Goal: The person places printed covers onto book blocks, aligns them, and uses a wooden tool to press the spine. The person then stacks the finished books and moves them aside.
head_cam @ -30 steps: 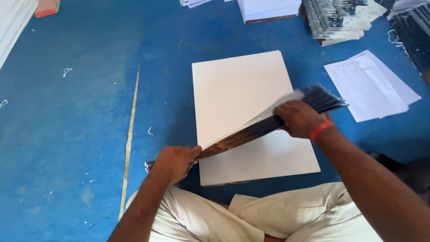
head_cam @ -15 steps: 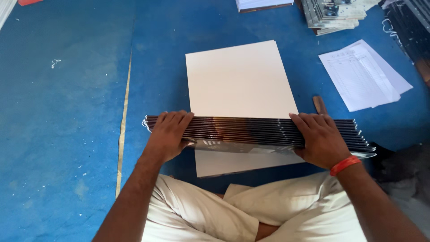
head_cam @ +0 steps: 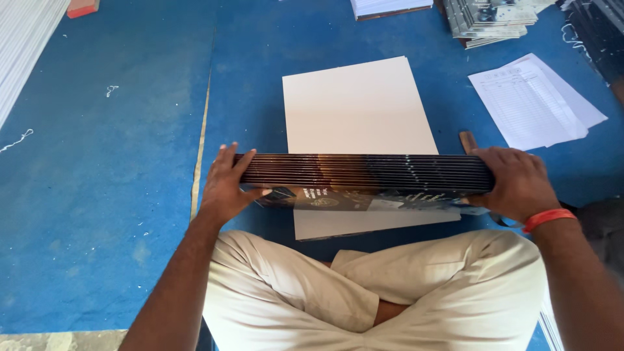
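Note:
I hold a thick stack of dark glossy printed sheets (head_cam: 364, 174) on edge, lying crosswise in front of my crossed legs. My left hand (head_cam: 225, 183) grips its left end with the fingers spread over the top edge. My right hand (head_cam: 517, 181), with an orange band on the wrist, clasps the right end. The stack stands on a white board (head_cam: 354, 107) that lies flat on the blue floor covering (head_cam: 110, 195).
Loose white printed sheets (head_cam: 533, 101) lie at the right. Piles of printed matter (head_cam: 487, 19) and a white pile (head_cam: 390, 6) sit at the far edge. A small brown wooden piece (head_cam: 467, 140) lies beside the board. White sheets (head_cam: 26, 52) fill the top left corner.
The stack went from slanted and fanned across the board to level and squared up on its edge. Both hands moved to its ends.

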